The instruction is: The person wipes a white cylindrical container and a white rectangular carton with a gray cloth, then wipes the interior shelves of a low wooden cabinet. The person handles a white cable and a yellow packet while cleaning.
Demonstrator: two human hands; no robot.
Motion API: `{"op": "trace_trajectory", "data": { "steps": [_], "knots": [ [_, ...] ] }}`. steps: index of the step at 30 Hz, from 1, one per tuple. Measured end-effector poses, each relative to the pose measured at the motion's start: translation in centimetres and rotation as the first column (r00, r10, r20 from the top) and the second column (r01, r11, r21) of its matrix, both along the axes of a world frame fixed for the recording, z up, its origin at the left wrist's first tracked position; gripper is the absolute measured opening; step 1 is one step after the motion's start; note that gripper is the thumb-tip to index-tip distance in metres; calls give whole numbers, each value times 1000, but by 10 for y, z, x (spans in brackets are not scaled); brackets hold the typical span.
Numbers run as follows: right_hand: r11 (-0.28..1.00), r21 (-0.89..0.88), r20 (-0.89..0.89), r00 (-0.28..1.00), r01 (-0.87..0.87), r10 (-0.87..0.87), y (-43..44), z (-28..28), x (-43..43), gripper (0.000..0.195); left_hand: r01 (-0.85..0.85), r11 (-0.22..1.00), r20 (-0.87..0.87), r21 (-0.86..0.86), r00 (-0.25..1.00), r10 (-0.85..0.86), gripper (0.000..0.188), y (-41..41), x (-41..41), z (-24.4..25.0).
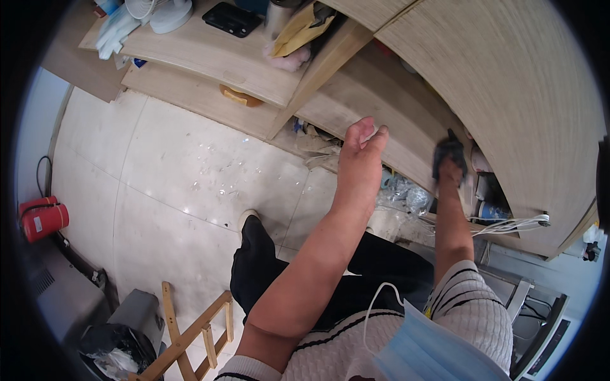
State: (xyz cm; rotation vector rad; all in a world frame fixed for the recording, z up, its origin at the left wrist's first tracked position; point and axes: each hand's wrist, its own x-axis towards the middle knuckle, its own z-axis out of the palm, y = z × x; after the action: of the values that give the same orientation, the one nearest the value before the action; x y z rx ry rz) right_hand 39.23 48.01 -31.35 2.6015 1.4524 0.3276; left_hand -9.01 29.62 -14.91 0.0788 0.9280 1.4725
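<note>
My left hand [364,138] hovers in front of a low wooden shelf [352,95], its fingers curled with a gap to the thumb and nothing seen between them. Farther right, my right hand [449,166] is on or just above the same shelf, closed around a dark cloth [447,151] that looks blurred. Cans and containers stand at the shelf's right end, among them a blue one [493,211]. Below the shelf lie crumpled clear plastic [412,195] and a bundle of white cable [510,225].
Small shiny fragments [223,192] litter the tiled floor. A wooden folding stand [178,340] and a bin with a black bag [119,340] are at lower left. Red extinguishers [45,220] stand by the left wall. The upper shelf [205,57] holds gloves, a fan base and a paper envelope.
</note>
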Motion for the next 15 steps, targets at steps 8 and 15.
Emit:
{"op": "trace_trajectory", "data": {
  "steps": [8, 15],
  "knots": [
    [637, 227, -52, 644, -736, 763, 8, 23, -353, 67, -90, 996, 15, -15, 996, 90, 38, -4, -5, -7],
    [613, 192, -281, 556, -766, 782, -13, 54, -483, 68, -165, 986, 26, 11, 986, 164, 38, -1, -25, -9]
  ]
}}
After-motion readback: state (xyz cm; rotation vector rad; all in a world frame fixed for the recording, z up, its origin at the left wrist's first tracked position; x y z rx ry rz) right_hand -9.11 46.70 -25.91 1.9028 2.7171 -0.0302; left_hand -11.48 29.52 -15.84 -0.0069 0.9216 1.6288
